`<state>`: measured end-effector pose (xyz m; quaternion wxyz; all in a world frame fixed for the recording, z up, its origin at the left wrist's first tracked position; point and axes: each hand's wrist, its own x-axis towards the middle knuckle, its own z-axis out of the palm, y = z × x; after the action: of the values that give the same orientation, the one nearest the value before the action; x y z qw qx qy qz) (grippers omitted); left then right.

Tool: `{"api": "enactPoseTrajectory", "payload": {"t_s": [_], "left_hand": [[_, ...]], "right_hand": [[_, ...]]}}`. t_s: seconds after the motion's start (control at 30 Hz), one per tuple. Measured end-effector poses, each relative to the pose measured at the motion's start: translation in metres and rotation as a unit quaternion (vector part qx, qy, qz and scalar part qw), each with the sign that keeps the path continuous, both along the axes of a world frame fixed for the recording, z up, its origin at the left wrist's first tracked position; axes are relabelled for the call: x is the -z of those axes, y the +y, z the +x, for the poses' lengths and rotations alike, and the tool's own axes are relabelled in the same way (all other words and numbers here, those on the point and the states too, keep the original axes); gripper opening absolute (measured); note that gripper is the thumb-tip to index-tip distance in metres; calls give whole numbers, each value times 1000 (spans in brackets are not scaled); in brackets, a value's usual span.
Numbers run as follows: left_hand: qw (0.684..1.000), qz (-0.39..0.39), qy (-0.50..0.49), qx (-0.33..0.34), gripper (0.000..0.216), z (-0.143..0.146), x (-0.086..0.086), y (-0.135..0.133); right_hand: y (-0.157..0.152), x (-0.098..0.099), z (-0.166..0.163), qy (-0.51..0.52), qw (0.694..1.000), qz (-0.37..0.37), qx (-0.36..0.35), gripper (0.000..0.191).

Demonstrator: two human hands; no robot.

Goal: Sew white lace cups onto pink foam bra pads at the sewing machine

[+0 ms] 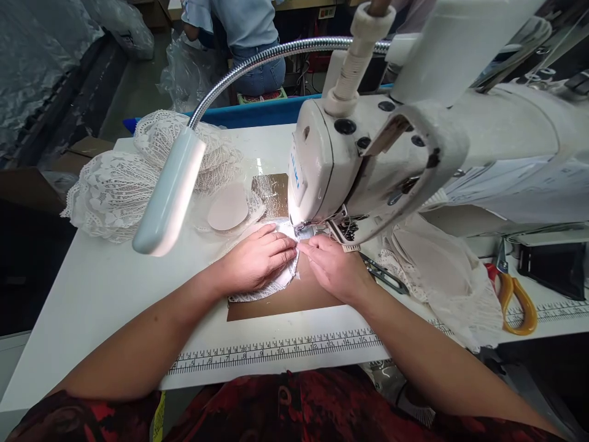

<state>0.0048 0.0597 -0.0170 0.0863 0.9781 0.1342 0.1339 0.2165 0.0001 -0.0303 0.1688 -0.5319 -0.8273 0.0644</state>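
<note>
A white lace-trimmed fabric piece (288, 279) lies under the needle area of a white sewing machine (317, 166). My left hand (257, 258) rests flat on this piece, its fingers stretched toward the presser foot (300, 231). On the other side, my right hand (338, 267) is closed, index finger and thumb at the edge of the lace piece just in front of the foot. The fingertips of both hands nearly meet there. The needle tip and the fabric beneath my fingers are hard to make out.
A lamp (170, 190) on a bendable neck hangs over the left side. Lace pieces (110, 193) are heaped behind it, with a beige pad (227, 205) nearby. More lace (442, 264) and orange-handled scissors (518, 304) lie right. A ruler tape (276, 351) runs along the front edge. A person (251, 37) sits beyond.
</note>
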Motion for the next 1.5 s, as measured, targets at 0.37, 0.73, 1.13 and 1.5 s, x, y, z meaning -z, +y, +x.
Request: {"api": "enactPoseTrajectory", "payload": {"t_s": [0.37,0.73,1.13,1.5], "left_hand": [[998,-4,-26,-51,33,3,5,-2],[997,27,-27,-69,30,7,6,0],[996,11,-2,-88,36,2,2,9],[992,14,26,-121,37,-4,2,7]], "right_hand": [[1,5,-4,-38,999,32,11,39],[1,4,-6,-40,997,57,21,37],[3,5,-1,15,1000,13,0,34],[3,6,-1,31,999,24,8,33]]}}
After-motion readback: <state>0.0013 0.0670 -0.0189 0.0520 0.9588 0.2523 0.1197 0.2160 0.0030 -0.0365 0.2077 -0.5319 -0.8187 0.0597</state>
